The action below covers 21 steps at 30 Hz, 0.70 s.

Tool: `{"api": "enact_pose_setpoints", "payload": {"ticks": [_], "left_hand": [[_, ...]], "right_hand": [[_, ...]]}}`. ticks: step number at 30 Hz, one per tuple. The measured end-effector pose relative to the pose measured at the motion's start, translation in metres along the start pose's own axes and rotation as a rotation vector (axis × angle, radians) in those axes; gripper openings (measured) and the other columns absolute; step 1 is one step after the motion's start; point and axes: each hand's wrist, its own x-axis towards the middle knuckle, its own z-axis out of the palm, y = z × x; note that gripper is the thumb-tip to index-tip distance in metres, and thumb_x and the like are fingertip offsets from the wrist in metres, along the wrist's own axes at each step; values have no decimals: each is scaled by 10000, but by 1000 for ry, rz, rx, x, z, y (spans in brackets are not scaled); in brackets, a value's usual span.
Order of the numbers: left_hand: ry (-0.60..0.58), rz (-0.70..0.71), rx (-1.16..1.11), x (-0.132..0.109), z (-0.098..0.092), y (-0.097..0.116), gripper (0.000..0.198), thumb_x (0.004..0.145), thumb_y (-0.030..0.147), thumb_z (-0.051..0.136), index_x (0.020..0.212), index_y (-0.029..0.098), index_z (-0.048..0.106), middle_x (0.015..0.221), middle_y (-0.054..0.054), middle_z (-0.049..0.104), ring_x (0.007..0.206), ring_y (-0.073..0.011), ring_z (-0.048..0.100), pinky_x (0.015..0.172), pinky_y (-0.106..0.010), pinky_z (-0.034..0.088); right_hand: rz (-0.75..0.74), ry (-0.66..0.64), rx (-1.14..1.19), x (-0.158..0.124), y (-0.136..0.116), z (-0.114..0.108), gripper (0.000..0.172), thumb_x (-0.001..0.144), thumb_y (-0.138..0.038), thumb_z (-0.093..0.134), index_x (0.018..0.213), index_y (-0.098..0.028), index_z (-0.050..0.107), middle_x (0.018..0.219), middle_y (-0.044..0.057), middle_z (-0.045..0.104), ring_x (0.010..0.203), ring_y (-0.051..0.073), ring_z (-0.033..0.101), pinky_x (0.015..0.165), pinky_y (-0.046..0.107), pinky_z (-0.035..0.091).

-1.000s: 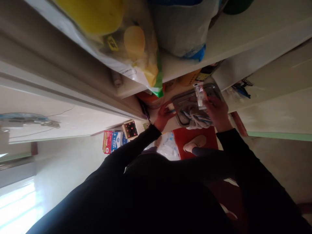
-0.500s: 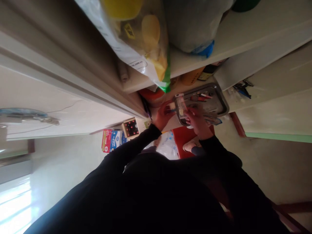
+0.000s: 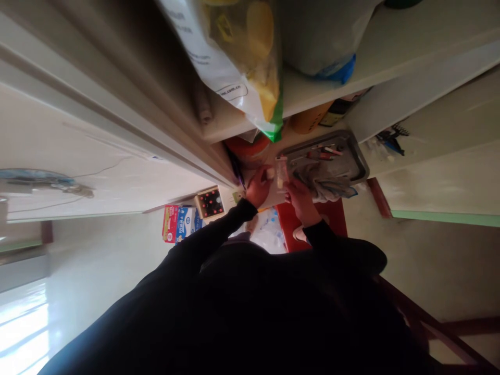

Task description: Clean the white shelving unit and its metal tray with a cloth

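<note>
Near the centre of the head view, the left hand (image 3: 259, 187) curls almost closed, thumb and fingers round a small pale object (image 3: 270, 173), too blurred to name. At 4 o'clock from it, the right hand (image 3: 300, 200) pinches the lower end of a clear packet (image 3: 281, 169) between thumb and fingers, with little gap showing. The packet stands roughly upright at 10 o'clock from that hand, just beside the left fingertips; whether they touch, I cannot tell. At 1 o'clock from the right hand lies a metal tray (image 3: 362, 162), a crumpled grey cloth (image 3: 330, 185) hanging over its near edge.
</note>
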Motion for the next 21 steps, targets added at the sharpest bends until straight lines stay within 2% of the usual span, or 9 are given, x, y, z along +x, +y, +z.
{"api": "enact_pose_setpoints", "payload": {"ticks": [6,11,16,18,21], "left_hand": [[4,121,274,-1,-7,-22,397,955,65,692,1324,213,698,1400,-137,786,1348,-297,749,1251,-463,576],[-8,228,349,-3,-8,-33,500,1034,207,646,1534,196,634,1604,-195,691,1550,-326,637,1377,-502,479],[-24,398,309,-15,-13,-21,504,1176,449,482,1606,212,597,1689,-174,637,1649,-315,547,1443,-529,393],[-13,436,260,-20,-15,-11,504,1195,505,440,1589,249,622,1653,-165,671,1620,-310,581,1419,-543,426],[6,395,163,-24,-13,5,513,1165,588,527,1520,250,677,1511,-180,757,1455,-325,706,1299,-573,550]], "right_hand": [[30,38,73,-3,5,7,475,662,-605,884,785,-271,568,619,-79,453,574,97,419,516,245,355],[30,51,93,-4,8,10,486,664,-624,895,832,-275,603,646,-76,476,594,111,447,540,260,372],[-1,40,161,-11,10,14,470,689,-627,901,873,-276,648,655,-68,492,614,125,441,566,279,364],[-22,36,184,-16,10,15,469,715,-643,891,894,-280,654,685,-66,503,623,123,437,581,287,377],[-34,17,211,-25,11,20,491,731,-668,899,899,-282,647,721,-65,522,624,112,436,588,285,385]]}}
